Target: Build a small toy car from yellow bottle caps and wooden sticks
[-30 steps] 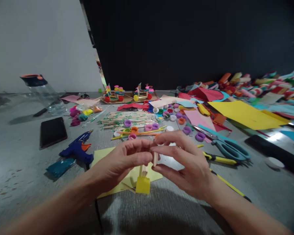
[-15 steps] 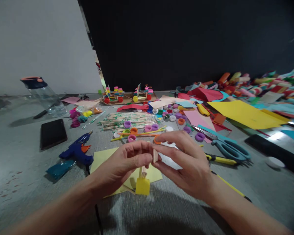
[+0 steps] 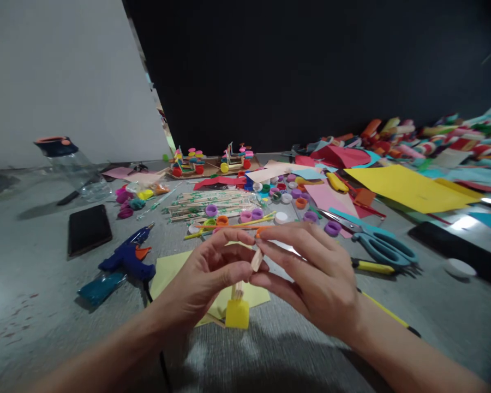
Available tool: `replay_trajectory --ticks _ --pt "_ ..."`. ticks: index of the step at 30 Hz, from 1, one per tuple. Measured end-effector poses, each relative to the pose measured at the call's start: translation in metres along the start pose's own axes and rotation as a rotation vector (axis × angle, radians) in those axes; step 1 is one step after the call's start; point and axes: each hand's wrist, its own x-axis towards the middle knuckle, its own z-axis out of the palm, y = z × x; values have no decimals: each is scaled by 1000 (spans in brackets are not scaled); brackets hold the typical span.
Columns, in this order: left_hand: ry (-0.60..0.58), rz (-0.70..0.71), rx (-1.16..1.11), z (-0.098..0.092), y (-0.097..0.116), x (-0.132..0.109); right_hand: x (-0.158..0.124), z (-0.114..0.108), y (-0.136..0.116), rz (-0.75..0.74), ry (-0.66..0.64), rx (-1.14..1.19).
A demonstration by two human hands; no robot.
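Note:
Between my two hands is a small bundle of light wooden sticks (image 3: 256, 261), its cut end tilted toward me. My left hand (image 3: 208, 268) is closed, with thumb and fingertips on the bundle's left side. From the right, my right hand (image 3: 311, 273) pinches it with thumb and fingers. Most of the bundle's length is hidden by the fingers. Below them, a yellow square piece (image 3: 237, 314) with wooden sticks behind it lies by a pale yellow paper sheet (image 3: 167, 273).
To the left are a blue glue gun (image 3: 131, 256), a black phone (image 3: 90, 230) and a clear bottle (image 3: 71, 169). Scissors (image 3: 380, 245) and a yellow cutter (image 3: 372, 266) lie right. Behind my hands are wrapped sticks (image 3: 213, 202), bottle caps (image 3: 281, 218) and two small stick models (image 3: 235, 158).
The wooden bundle has tilted, its near end swinging down toward me between my fingertips. Both hands stay on it, with the fingers slightly shifted.

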Motion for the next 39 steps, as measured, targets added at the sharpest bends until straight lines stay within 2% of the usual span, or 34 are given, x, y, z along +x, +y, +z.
replay_trajectory --ticks 9,13,16,22,28,31,35,39 --pt "98 25 -56 1 -4 2 1 4 -4 24 -62 -87" --pt "127 -11 -143 1 -7 5 1 8 -6 33 -125 -152" --pt "126 -36 -183 0 -8 6 1 9 -7 43 -116 -192" --pt "87 -103 -142 -3 -8 2 -3 10 -3 125 -78 -46" --pt "9 -119 -163 -3 -10 1 -3 8 -1 47 -74 -90" --pt "29 -111 -157 -2 -11 3 -4 8 -3 40 -92 -107" --pt "73 -131 -224 1 -9 6 -5 12 -1 132 -110 -49" --pt "106 -137 -252 5 -6 8 -4 15 1 179 -200 54"
